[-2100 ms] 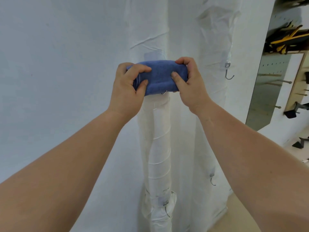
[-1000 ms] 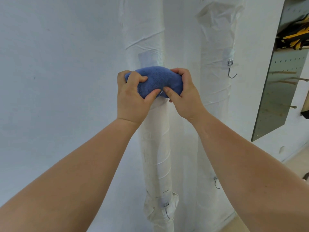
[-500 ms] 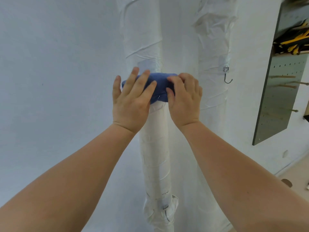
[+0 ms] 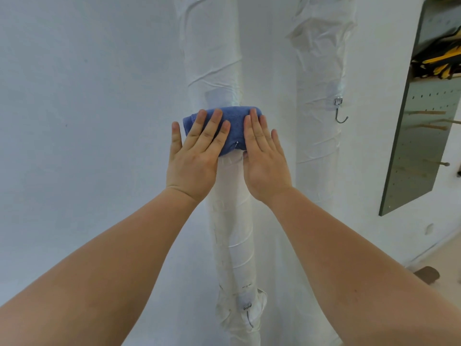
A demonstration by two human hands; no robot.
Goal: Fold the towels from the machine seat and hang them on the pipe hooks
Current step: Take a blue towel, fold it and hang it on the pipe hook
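Both our hands lay flat on the blue towel (image 4: 234,123). It was folded into a thick roll and sat across the near pipe (image 4: 232,221), just under a pale tape patch (image 4: 219,98) on the pipe's upper stretch. Our left hand (image 4: 193,158) covered the towel's left half, fingers straight and slightly fanned, the little finger off the cloth's left end. Our right hand (image 4: 264,158) covered the right half, fingers straight and close together. Nothing curled and nothing pinched, just palms and fingers pressing the roll against the pipe. Between the hands a small metal hook tip (image 4: 237,143) poked out at the towel's lower edge, and the rest of that hook was buried in the cloth.

Any writing? Only some tiny dark marks (image 4: 245,287) low on the near pipe's wrap, too small for us to read. Below them a lower hook (image 4: 248,315) hung from a bracket near the pipe's bottom end.

The room was all white: a plain wall (image 4: 87,96) on the left, and both pipes bound in creased white wrapping. The far pipe (image 4: 321,71) stood to the right with a metal hook (image 4: 340,113) on its right edge. Further right a grey pegboard (image 4: 424,133) carried wooden pegs. Above it sat black-and-yellow gear (image 4: 439,63), blurred and cut by the frame, so we could not tell what it was. At the lower right we saw a strip of beige floor (image 4: 444,250) and a dark rounded object (image 4: 426,274), partly out of view. Our thumbs were mostly hidden.
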